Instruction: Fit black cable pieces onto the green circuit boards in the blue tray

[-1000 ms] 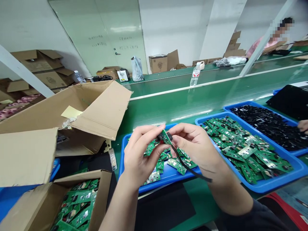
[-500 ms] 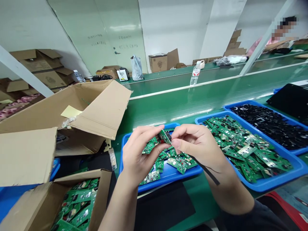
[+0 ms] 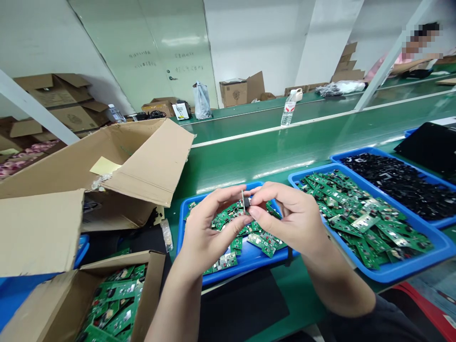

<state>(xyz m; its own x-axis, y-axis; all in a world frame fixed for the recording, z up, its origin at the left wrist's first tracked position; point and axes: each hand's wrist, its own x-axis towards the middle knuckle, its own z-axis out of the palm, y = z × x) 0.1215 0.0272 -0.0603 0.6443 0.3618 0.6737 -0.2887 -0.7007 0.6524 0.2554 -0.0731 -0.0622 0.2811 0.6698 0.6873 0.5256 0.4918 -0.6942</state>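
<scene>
A small circuit board [image 3: 243, 201], seen nearly edge-on, is pinched between the thumb and fingers of my left hand [image 3: 210, 228]. My right hand [image 3: 288, 213] is closed at the board's right side, its thumb and fingertips on a small black part [image 3: 247, 202] against the board. Both hands are above a blue tray [image 3: 228, 277] that holds loose green boards [image 3: 262, 243]. A dark strip [image 3: 289, 256] hangs below my right hand; its upper end is hidden.
Right of the hands are a blue tray [image 3: 392, 275] of green boards and another [image 3: 337, 156] of black parts. Cardboard boxes [image 3: 153, 166] stand at the left, one holding boards [image 3: 117, 294]. A bottle [image 3: 288, 109] stands behind. A person [image 3: 399, 64] sits at the far right.
The held board has turned from showing its green face to nearly edge-on. The dark strip, earlier slanting across my right wrist, now hangs lower and further left.
</scene>
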